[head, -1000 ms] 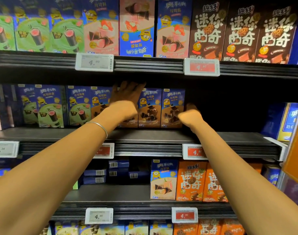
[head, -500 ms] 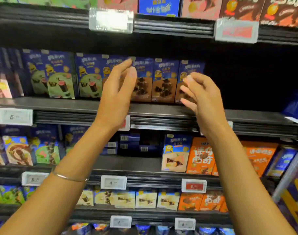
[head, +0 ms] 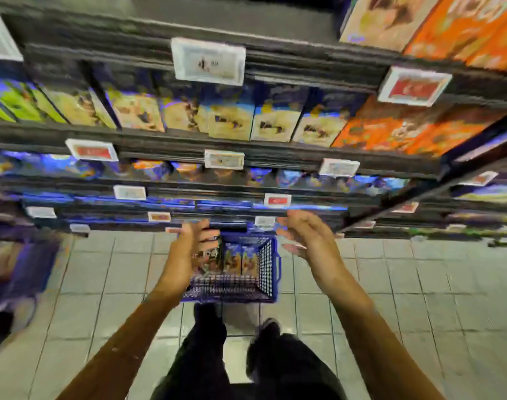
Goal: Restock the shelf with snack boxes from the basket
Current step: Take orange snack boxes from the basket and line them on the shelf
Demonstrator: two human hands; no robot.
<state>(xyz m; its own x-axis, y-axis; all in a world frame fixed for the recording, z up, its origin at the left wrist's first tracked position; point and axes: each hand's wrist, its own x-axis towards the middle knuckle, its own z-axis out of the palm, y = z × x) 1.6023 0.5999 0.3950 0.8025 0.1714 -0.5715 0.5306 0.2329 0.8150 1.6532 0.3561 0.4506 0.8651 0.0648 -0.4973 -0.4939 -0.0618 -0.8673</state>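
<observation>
Snack boxes (head: 240, 259) stood in the blue basket (head: 271, 264) on the tiled floor (head: 419, 284), low in the centre of the frame, below and between my two hands. At the left the shelf (head: 160, 137) ran across the upper half, its rows of stock smeared by blur, with price tags (head: 208, 64) clipped along its edges. My left hand (head: 189, 249) hung just left of centre, fingers loose and spread, holding nothing. In the picture it overlapped the basket's left wall and hid whatever sat on that side. Right of it, the boxes I could see stood on end, packed side by side across the basket, their long axis pointing up toward me. My right hand (head: 310, 241) was just right of the basket's far corner, palm turned inward, fingers likewise slack and empty, apart from the rim. Orange boxes (head: 405, 134) filled the shelf at upper right. I judged the left hand the nearer to the boxes, so a reach straight down to grip a box by its narrow top looked the natural move. The right hand would first have to come inward over the rim.
</observation>
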